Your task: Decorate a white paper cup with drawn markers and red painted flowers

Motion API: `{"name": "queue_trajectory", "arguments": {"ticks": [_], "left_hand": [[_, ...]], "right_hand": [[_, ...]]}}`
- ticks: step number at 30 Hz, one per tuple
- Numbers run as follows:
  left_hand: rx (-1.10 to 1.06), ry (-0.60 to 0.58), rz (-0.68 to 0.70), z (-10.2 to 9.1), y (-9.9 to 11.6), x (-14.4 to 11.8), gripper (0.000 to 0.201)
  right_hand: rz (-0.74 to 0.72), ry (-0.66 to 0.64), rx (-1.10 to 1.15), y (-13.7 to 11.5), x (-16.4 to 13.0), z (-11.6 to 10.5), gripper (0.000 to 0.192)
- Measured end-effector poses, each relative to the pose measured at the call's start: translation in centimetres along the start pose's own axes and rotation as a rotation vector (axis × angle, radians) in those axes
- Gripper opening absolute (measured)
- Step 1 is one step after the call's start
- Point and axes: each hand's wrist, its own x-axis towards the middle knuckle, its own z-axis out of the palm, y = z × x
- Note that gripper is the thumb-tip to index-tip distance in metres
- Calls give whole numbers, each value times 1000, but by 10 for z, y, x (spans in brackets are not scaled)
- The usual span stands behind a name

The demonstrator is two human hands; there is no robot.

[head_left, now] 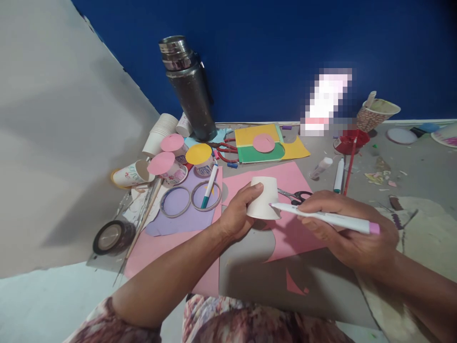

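From the wearer's head we look forward and down, near the left hand (240, 208) and right hand (359, 236), over the tabletop (246, 269) toward the blue wall (260, 57).

Hands (238, 213) hold a white cup (266, 197) and marker (344, 221).

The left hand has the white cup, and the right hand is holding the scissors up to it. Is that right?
Not the scissors: in the head view, the right hand holds a white marker with a pink end up to the white cup, while the scissors lie on the pink paper. The left hand does hold the cup.
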Motion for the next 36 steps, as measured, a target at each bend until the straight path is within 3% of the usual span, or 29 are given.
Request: {"name": "queue_trajectory", "arguments": {"ticks": [6,10,14,18,23,27,32,36], "left_hand": [[12,-12,-16,-1,0,-1,50],[22,-4,-2,-1,-1,-1,49],[21,3,17,0,-1,-1,50],[26,-15,-11,0,-1,-2,53],[30,3,18,-1,-2,-1,48],[33,-41,6,-3,-4,0,52],[44,0,32,-2,-3,0,51],[54,-49,5,-2,-2,-1,54]], "right_hand": [[-113,-61,72,0,0,-1,7],[-181,-96,-15,1,3,-4,10],[-166,-50,-50,1,4,-5,11],[-178,-110,14,2,2,-4,8],[-171,-23,-50,4,1,-3,12],[-186,-119,10,3,1,-3,9],[-168,-42,3,3,1,-2,16],[-180,-132,88,5,1,-2,13]]}}
